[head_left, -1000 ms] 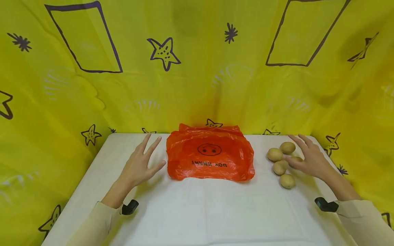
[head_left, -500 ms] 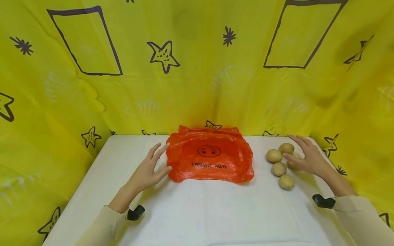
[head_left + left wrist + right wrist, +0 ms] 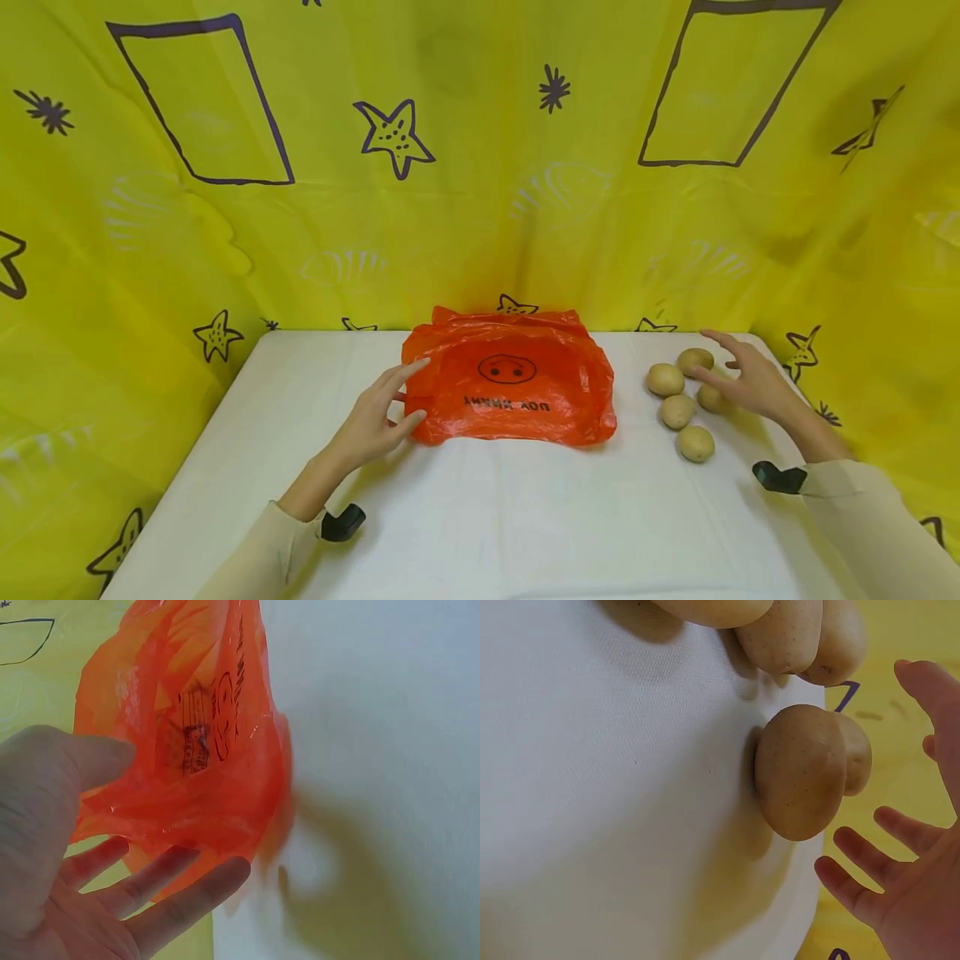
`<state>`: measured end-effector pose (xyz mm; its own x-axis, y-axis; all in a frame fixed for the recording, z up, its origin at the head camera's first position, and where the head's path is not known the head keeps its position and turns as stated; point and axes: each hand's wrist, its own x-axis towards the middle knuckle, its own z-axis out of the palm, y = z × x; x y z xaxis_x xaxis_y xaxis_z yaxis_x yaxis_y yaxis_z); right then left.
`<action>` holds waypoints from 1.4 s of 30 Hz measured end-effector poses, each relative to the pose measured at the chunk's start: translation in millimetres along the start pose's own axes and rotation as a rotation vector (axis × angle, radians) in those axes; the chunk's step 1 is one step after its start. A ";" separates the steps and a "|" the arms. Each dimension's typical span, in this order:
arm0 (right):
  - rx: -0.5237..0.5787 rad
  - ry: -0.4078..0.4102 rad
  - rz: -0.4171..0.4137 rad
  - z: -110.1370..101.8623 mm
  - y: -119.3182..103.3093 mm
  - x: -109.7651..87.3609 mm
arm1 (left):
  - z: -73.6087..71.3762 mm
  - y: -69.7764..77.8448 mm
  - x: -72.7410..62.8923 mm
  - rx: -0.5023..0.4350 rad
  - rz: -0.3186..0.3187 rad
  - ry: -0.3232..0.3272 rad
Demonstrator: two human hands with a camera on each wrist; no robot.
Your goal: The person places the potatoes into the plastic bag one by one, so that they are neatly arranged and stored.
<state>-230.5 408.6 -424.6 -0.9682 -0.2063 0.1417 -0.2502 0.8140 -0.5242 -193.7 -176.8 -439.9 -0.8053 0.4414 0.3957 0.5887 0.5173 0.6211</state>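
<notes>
A crumpled red plastic bag (image 3: 506, 425), printed with a pig snout and letters, lies at the back middle of the white table. My left hand (image 3: 367, 427) is at its left edge, with thumb and forefinger apart and overlapping the bag. In the left wrist view, the thumb is before the bag's opening and the fingers (image 3: 187, 900) spread along its near edge. My right hand (image 3: 757, 390) hovers beside a group of several potatoes (image 3: 678, 412) on the right, fingers parted and holding nothing. Its fingers (image 3: 847, 885) are near one potato (image 3: 801, 776) in the right wrist view.
The white table (image 3: 487, 525) backs onto a yellow curtain (image 3: 465, 233) with starfish drawings, which also hangs on both sides. A dark wrist camera (image 3: 343, 522) sits under the left cuff, another camera (image 3: 780, 477) under the right.
My left hand has moved right and slightly down, from beside the bag to its left edge. The right hand has shifted slightly, its fingers bending a little. Bag and potatoes stay in place.
</notes>
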 end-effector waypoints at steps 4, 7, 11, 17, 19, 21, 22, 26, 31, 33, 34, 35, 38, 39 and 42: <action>0.021 -0.048 0.072 0.9 1.5 2.9 | 1.5 1.0 1.1 -0.009 -0.003 0.017; 0.023 -0.056 0.107 2.3 5.1 5.1 | 2.6 0.7 2.0 -0.018 -0.008 0.041; 0.020 -0.062 0.147 3.3 7.9 6.7 | 4.7 -0.1 2.7 -0.020 0.010 0.085; 0.030 -0.082 0.184 7.6 5.7 10.5 | 6.5 -0.7 2.8 -0.018 0.024 0.129; 0.028 -0.081 0.191 9.0 5.1 12.3 | 6.8 -0.9 3.1 -0.019 0.020 0.141; 0.023 -0.076 0.203 10.6 6.2 14.1 | 7.0 -1.3 3.5 -0.027 0.011 0.149; 0.023 -0.075 0.209 11.2 7.2 14.9 | 7.2 -1.5 3.7 -0.033 0.004 0.153; 0.036 -0.068 0.227 12.7 9.8 16.7 | 7.8 -2.8 4.1 -0.065 -0.050 0.159; 0.054 -0.060 0.232 12.8 11.0 18.0 | 8.4 -3.7 5.8 -0.086 -0.114 0.162; 0.055 -0.058 0.235 12.8 11.4 18.9 | 8.1 -3.0 6.6 -0.095 -0.132 0.164; 0.055 -0.057 0.237 12.9 11.5 19.2 | 7.8 -2.1 7.0 -0.098 -0.140 0.166; 0.056 -0.057 0.238 13.1 12.0 19.6 | 7.6 -1.4 7.5 -0.103 -0.147 0.168; 0.058 -0.058 0.245 14.0 13.1 19.6 | 7.4 -0.8 7.8 -0.114 -0.161 0.171; 0.059 -0.058 0.245 14.4 13.5 19.5 | 7.5 -0.7 7.9 -0.116 -0.164 0.170; 0.068 -0.059 0.248 15.2 13.7 18.6 | 8.1 -1.1 7.3 -0.126 -0.178 0.165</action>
<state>-252.1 407.6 -441.9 -0.9982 -0.0382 -0.0461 -0.0035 0.8059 -0.5920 -199.6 -168.2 -443.2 -0.9020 0.2205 0.3711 0.4316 0.4767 0.7658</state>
